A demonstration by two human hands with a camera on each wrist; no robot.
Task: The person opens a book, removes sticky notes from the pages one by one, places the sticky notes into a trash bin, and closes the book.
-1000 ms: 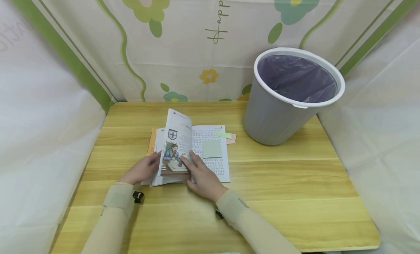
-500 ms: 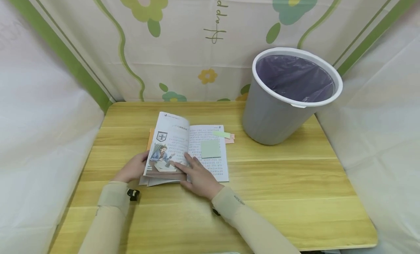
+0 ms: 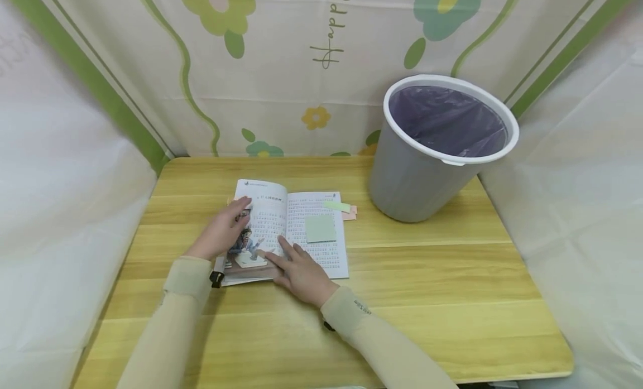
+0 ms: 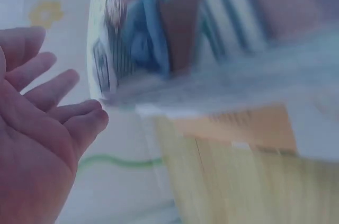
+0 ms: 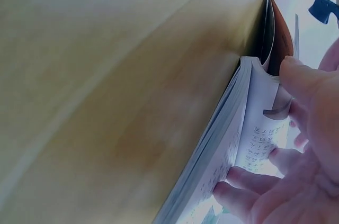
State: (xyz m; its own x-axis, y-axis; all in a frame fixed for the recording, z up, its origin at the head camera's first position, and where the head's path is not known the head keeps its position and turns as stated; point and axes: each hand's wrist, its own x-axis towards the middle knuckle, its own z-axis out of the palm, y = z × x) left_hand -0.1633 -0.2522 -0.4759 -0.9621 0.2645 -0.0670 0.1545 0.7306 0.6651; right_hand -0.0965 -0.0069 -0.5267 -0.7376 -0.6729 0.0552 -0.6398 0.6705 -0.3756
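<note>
Yellow wood-grained tabletop [image 3: 427,305] fills the lower part of my head view, and the book [image 3: 295,228] lies spread on it, left of the grey bin [image 3: 402,177]. I see the left hand [image 3: 217,233] over the outer edge of the left page [image 3: 266,224], its fingers extended and pointing toward the page's upper part. The right hand [image 3: 303,277] rests low on the book near the gutter, fingers splayed, with the fingertips on the left page. The two hands are apart, one on each side of that page's illustration. On the right page sits a pale green sticky note [image 3: 320,229], with a green tab [image 3: 336,206] and a pink tab [image 3: 350,213] near its outer edge.

From the left wrist, I get a blurred picture page and, beside its corner, loosely extended fingers with nothing gripped. One fingertip is close to the paper; I cannot tell whether it touches. An orange strip [image 4: 246,127] shows beneath.

From the right wrist, I look along the book's lower edge: the fingers lie spread against the printed paper, and the thumb reaches out beside an orange-brown flap [image 5: 283,36].
</note>
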